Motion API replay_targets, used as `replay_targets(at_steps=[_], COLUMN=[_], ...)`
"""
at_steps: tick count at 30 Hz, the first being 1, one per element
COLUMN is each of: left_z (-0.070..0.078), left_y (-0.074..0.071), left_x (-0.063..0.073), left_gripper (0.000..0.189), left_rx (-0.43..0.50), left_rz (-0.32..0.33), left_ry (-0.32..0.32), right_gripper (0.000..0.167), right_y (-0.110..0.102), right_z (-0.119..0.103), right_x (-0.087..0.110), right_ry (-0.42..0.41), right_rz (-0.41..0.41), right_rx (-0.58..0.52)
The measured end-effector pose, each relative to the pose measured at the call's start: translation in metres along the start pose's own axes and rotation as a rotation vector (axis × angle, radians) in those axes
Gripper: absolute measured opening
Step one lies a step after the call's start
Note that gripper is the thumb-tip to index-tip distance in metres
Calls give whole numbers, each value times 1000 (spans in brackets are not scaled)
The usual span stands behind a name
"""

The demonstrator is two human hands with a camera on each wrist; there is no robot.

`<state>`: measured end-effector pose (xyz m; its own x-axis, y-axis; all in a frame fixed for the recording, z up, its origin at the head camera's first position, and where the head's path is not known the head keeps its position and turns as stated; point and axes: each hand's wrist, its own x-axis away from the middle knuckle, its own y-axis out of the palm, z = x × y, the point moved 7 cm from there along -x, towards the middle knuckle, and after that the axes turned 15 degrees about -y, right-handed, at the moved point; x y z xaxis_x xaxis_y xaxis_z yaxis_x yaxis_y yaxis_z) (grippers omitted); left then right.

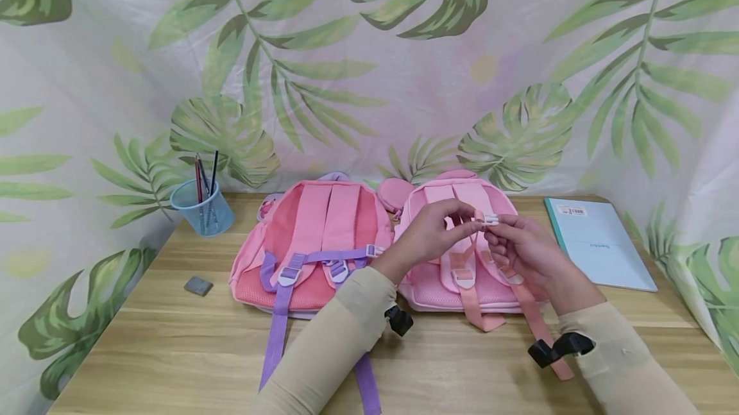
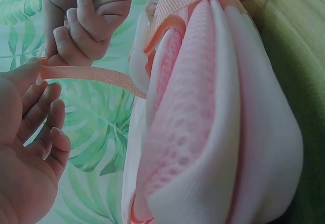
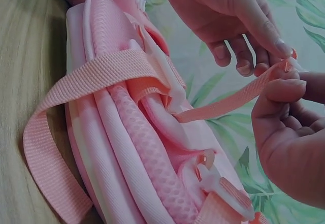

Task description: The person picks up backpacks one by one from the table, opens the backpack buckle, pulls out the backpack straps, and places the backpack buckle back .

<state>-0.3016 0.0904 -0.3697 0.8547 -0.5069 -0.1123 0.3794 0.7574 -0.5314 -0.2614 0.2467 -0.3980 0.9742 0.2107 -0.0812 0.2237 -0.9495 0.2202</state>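
Above the right pink backpack (image 1: pixel 427 291), both hands meet at a small white plastic buckle (image 1: pixel 491 219) on its peach chest strap (image 3: pixel 228 103). My left hand (image 1: pixel 430 232) pinches the buckle's left end between thumb and forefinger. From the other side, my right hand (image 1: pixel 528 251) pinches its right end, with the other fingers curled in. The strap runs taut from the bag up to the fingers in both wrist views. Fingertips largely cover the buckle there, so whether its halves are fully joined I cannot tell.
Left of it lies another pink backpack (image 1: pixel 312 216) with purple straps (image 1: pixel 279 325). A blue mesh pen cup (image 1: pixel 225 219) and a grey eraser-like block (image 1: pixel 199 285) are at the left. A light blue notebook (image 1: pixel 600 242) lies at the right. A leaf-print curtain (image 1: pixel 404 81) hangs behind.
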Motion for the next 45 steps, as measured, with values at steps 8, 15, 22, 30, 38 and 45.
replay_targets(at_steps=[8, 15, 22, 30, 38, 45], left_z=[1, 1, 1, 2, -11, -29], left_y=[-1, -1, -1, 1, 10, 26], left_x=[1, 0, -1, -2, -3, 0], left_gripper=[21, 21, 22, 21, 31, 16], left_rx=[-13, -30, -34, -25, -82, -248], left_rz=[-5, -3, -7, -6, -91, -208], left_ry=[4, 4, 10, 3, -123, -195], right_gripper=[27, 30, 32, 28, 23, 26], right_y=[-3, -6, -9, -9, -15, -16], right_z=[-13, -15, -15, -19, -21, -20], right_x=[2, 4, 6, 4, 3, 2], right_ry=[-112, -132, -138, -176, -157, -140], right_rz=[-77, -106, -85, -33, 77, 89], right_rx=[157, 106, 38, -25, 101, 57])
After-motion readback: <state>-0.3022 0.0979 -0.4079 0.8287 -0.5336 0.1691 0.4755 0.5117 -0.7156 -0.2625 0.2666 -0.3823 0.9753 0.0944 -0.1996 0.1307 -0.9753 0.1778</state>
